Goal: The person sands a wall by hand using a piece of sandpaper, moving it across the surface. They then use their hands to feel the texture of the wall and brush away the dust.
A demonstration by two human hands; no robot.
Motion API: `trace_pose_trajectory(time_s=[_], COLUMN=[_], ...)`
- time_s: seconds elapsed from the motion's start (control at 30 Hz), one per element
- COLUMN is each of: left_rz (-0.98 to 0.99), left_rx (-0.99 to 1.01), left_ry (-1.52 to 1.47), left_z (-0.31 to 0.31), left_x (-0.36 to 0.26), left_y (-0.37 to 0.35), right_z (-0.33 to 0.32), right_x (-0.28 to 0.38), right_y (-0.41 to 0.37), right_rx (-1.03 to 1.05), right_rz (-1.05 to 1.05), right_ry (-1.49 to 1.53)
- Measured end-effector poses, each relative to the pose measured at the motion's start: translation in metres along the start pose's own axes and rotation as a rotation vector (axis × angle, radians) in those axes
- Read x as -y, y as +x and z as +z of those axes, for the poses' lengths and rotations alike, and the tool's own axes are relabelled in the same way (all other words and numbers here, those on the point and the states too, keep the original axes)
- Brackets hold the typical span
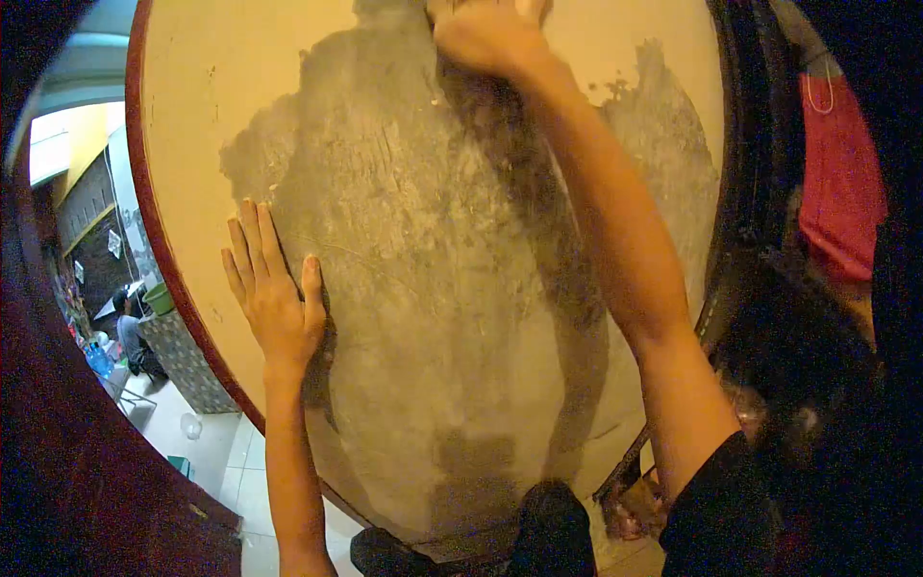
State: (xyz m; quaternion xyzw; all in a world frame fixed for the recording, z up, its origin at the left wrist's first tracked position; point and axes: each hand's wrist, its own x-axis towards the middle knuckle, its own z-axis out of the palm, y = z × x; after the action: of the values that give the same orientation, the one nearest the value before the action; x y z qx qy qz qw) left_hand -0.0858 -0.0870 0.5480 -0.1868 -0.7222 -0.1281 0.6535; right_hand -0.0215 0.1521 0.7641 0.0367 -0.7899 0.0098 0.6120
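One broad surface [461, 288] takes up most of the view, directly in front of the person and seemingly upright, with a dark red edge [178, 298] curving down its left side. Across its middle spreads a large, rough grey patch [385, 192], scuffed and streaked; cream coating [207, 125] lies around its upper and left parts, ending in a ragged line.

Both arms reach out to this surface. The right arm [625, 231], in a short black sleeve [721, 510], stretches high, probably because the part being worked lies near the top of the patch. Its right hand [490, 38] is bent at the wrist, with the fingers seemingly curled inward — but the frame's upper edge cuts it off, so I cannot tell how tightly it is closed or whether it grips a tool.

The left hand [279, 308] is open and holds nothing: palm to the surface, fingers pointing up, thumb spread apart. It lies across the patch's left border, likely as a brace to steady the body while the other arm reaches.

Two dark-clad knees [556, 529] show at the bottom. Off to the right hangs a red cloth [841, 183]; to the far left a person [132, 332] is low down beside a speckled partition [192, 365] — and a small green tub [159, 298] sits on top of it.
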Motion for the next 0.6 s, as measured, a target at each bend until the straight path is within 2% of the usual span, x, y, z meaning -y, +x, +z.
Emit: trace_pose_trajectory(time_s=[0.03, 0.1, 0.23, 0.3, 0.33, 0.4, 0.53, 0.6], left_rz=[-0.001, 0.003, 0.011, 0.013, 0.023, 0.047, 0.033, 0.021], left_rx=[-0.013, -0.021, -0.023, -0.026, -0.022, -0.003, -0.013, -0.014], left_ry=[-0.004, -0.016, 0.005, 0.01, 0.009, 0.011, 0.023, 0.013], left_z=[0.002, 0.003, 0.003, 0.002, 0.0, 0.001, 0.001, 0.002], left_x=[0.001, 0.001, 0.002, 0.005, 0.006, 0.006, 0.004, 0.002], left_y=[0.0, -0.001, 0.001, 0.0, 0.0, 0.001, 0.0, 0.002], right_z=[0.023, 0.059, 0.067, 0.088, 0.068, 0.007, 0.015, 0.038], right_x=[-0.007, -0.018, -0.023, -0.036, -0.026, -0.004, -0.013, -0.031], right_y=[-0.014, -0.042, -0.013, 0.048, 0.055, 0.061, 0.023, -0.02], right_rx=[-0.056, -0.383, -0.299, -0.962, -0.966, -0.087, -0.131, -0.236], right_rz=[-0.026, -0.128, -0.071, -0.019, -0.017, 0.139, 0.047, -0.06], right_ry=[-0.127, -0.502, -0.408, -0.617, -0.616, 0.003, -0.024, -0.177])
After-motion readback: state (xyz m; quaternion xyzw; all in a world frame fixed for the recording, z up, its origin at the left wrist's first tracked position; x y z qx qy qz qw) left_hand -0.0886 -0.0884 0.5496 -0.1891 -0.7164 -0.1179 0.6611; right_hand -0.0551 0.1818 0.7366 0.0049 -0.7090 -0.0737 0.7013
